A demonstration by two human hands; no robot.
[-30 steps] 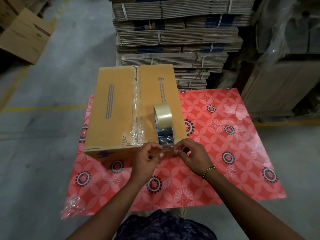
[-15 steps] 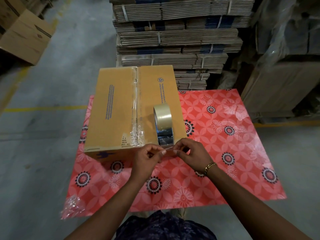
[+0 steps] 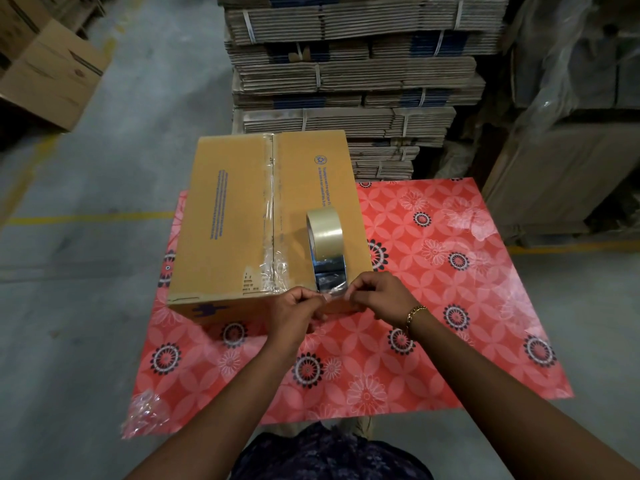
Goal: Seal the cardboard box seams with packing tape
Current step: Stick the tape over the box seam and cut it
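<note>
Both hands pinched the loose tape end at the box's near edge.

The left hand (image 3: 294, 308) and right hand (image 3: 377, 299) gripped the strip (image 3: 330, 292); the tape roll (image 3: 325, 237) stood at 12 o'clock from them on the cardboard box (image 3: 235, 216), its taped seam (image 3: 272, 209) running 12 to 6, atop a flowered bench (image 3: 450, 306) among stacked flat cartons (image 3: 346, 74).

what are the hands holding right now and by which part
Both the left hand and right hand pinch the loose end of the clear tape strip pulled off the tape roll, which stands on the cardboard box.
</note>
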